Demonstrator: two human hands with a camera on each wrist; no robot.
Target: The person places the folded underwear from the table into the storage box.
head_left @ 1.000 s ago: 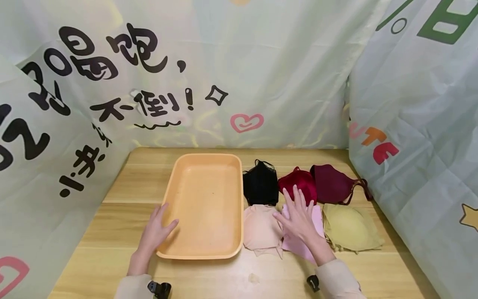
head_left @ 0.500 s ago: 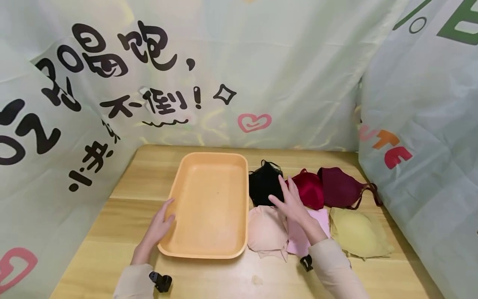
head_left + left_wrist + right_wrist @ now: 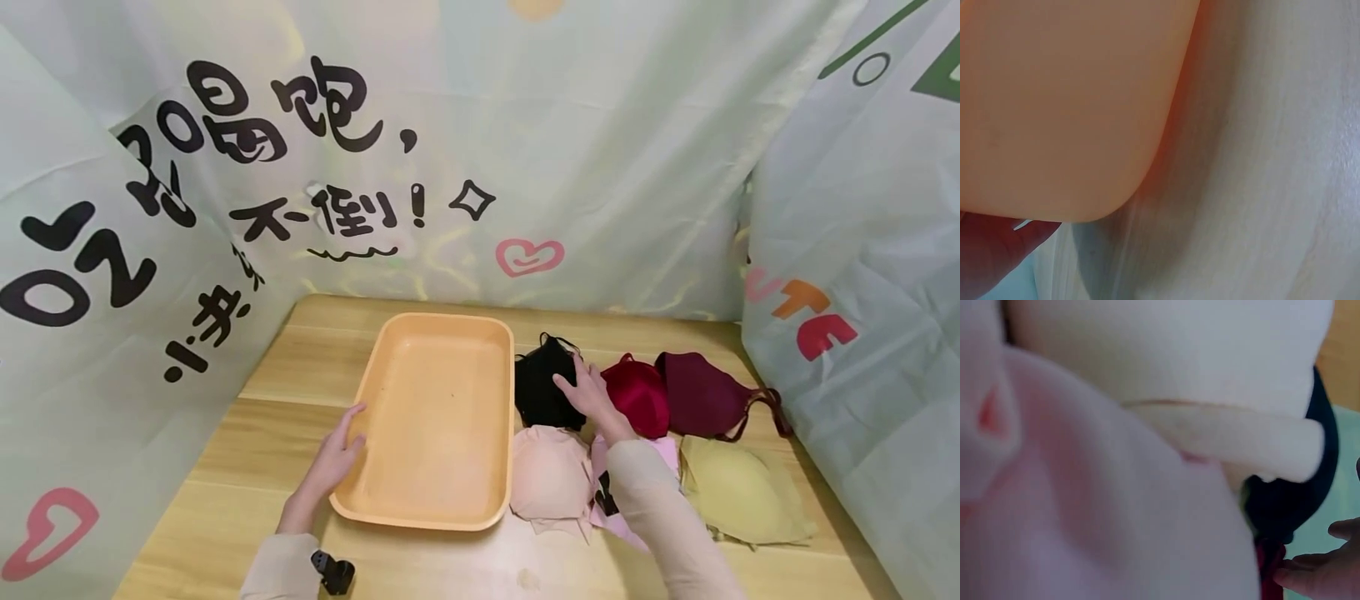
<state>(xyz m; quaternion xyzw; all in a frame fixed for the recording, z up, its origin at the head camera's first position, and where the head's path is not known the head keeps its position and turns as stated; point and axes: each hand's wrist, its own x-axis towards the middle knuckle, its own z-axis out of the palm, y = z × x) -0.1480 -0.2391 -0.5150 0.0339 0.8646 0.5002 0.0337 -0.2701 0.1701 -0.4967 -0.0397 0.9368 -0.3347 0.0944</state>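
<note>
A shallow orange plastic tray (image 3: 431, 417) stands on the table, with nothing lying in it. My left hand (image 3: 332, 461) is at its left rim, fingers fairly straight and thumb over the edge; the tray's wall hides part of that hand (image 3: 997, 250) in the left wrist view. My right hand (image 3: 592, 396), fingers spread, is over the right edge of a black bra (image 3: 546, 387) with thin straps. In the right wrist view, the right hand (image 3: 1329, 565) shows at the lower right, beyond blurred pale cloth, and the black bra (image 3: 1285, 509) is partly covered.
Right of the black bra lie a red satin bra (image 3: 641, 396) and a maroon bra (image 3: 701, 396). A pale pink bra (image 3: 551, 471), a lilac cloth item (image 3: 663, 454) and a yellow-green bra (image 3: 738, 492) form the front row. Printed curtains (image 3: 600, 167) enclose the wooden table (image 3: 292, 425).
My right hand has moved left and away from me, from over the lilac and red items to the black bra. The left hand stays at the tray's rim. The head view has shifted.
</note>
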